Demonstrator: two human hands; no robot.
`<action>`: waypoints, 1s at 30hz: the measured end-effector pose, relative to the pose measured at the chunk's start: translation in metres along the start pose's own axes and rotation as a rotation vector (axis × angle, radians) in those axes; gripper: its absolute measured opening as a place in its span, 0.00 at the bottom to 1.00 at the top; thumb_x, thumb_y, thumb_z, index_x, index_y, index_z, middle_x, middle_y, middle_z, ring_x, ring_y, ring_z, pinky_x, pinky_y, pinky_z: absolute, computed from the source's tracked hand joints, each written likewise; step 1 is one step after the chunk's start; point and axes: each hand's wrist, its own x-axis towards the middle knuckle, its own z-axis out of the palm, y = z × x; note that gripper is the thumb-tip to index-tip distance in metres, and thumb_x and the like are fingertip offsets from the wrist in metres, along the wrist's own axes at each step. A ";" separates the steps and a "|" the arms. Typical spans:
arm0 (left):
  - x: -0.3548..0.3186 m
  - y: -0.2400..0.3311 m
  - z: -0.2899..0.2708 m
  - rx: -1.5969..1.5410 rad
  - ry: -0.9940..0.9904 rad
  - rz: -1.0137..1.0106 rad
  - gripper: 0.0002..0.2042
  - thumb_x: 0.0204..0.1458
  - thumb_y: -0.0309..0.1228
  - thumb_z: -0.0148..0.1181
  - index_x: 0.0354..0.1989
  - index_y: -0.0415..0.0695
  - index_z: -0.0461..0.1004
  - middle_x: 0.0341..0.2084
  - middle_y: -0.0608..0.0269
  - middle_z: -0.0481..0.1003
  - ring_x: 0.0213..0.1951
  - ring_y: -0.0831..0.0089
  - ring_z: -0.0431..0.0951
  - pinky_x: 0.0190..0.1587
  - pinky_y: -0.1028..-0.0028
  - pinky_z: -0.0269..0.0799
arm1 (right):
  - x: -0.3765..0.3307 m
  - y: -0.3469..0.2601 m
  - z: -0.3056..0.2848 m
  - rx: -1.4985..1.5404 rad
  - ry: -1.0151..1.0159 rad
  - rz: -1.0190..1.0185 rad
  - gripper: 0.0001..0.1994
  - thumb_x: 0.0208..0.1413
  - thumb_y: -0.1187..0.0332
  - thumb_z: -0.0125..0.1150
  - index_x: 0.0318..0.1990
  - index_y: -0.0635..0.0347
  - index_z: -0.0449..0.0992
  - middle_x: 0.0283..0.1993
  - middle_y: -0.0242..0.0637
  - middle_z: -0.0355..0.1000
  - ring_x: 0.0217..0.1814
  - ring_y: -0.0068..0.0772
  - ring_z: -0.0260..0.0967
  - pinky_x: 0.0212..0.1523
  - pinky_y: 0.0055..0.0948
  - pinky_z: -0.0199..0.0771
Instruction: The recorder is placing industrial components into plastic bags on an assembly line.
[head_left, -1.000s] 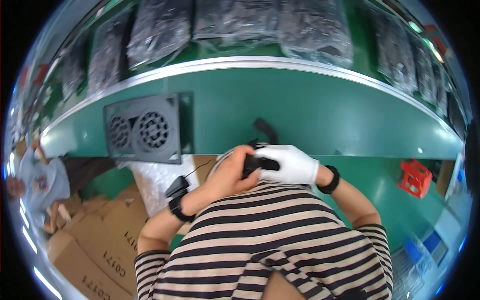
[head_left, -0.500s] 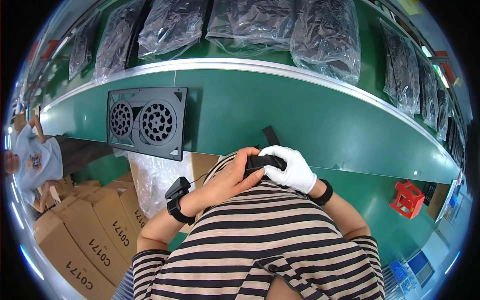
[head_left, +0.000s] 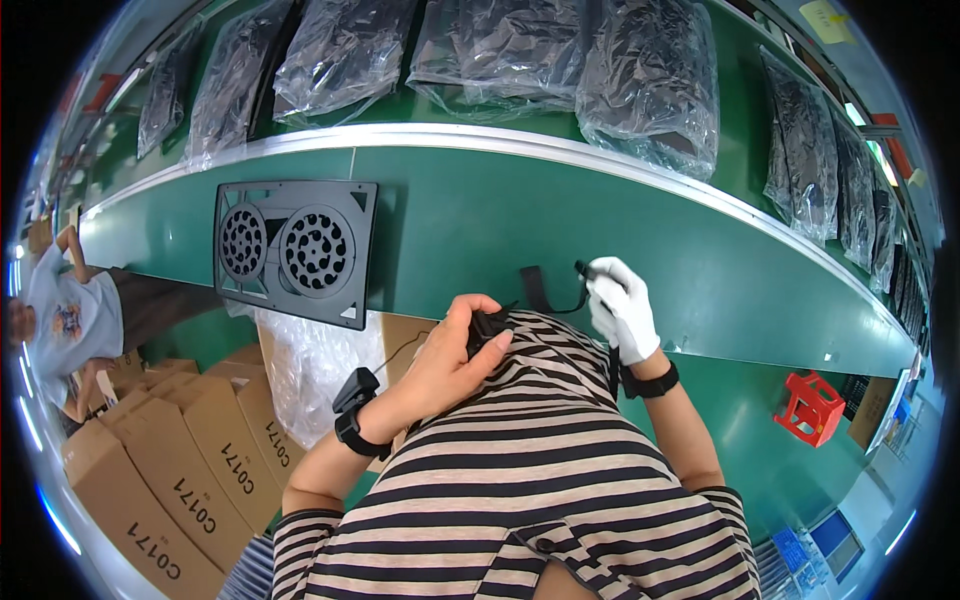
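Note:
At my waist, my bare left hand is wrapped round a small black device, mostly hidden by the fingers and palm. To its right, my white-gloved right hand pinches the dark tip of a black cable above the bench edge. The cable loops down from that tip toward a black strap lying over the edge between the hands. Black bands sit on both wrists, the left one carrying a small black box. Farther left on the bench stands a black panel with two round perforated discs.
Several plastic-wrapped dark panels line the shelf behind the green bench. Cardboard boxes and clear plastic film are at the lower left. A person stands at far left. A red stool is at right.
My right hand has moved away from the device, up and to the right, drawing out the cable tip. My left hand keeps the device and has shifted slightly left.

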 end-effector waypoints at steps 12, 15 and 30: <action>0.008 -0.028 0.005 -0.091 0.416 0.165 0.20 0.51 0.23 0.57 0.51 0.39 0.56 0.34 0.59 0.68 0.34 0.73 0.69 0.39 0.76 0.67 | 0.006 -0.001 0.036 -0.270 -0.232 0.078 0.12 0.49 0.70 0.65 0.41 0.59 0.73 0.31 0.22 0.65 0.30 0.13 0.60 0.32 0.15 0.62; 0.001 -0.024 0.015 0.054 0.370 0.146 0.26 0.44 0.22 0.60 0.51 0.39 0.55 0.34 0.55 0.68 0.32 0.67 0.71 0.36 0.73 0.67 | 0.000 0.004 0.056 -0.460 -0.425 -0.018 0.15 0.49 0.65 0.65 0.41 0.62 0.73 0.30 0.26 0.68 0.31 0.15 0.62 0.34 0.18 0.65; -0.077 -0.039 0.066 0.085 0.542 0.337 0.18 0.42 0.25 0.67 0.39 0.43 0.65 0.42 0.57 0.67 0.42 0.63 0.70 0.44 0.68 0.66 | -0.011 0.031 0.060 -0.301 -0.814 0.513 0.12 0.51 0.62 0.63 0.37 0.62 0.76 0.30 0.24 0.68 0.27 0.14 0.60 0.26 0.15 0.58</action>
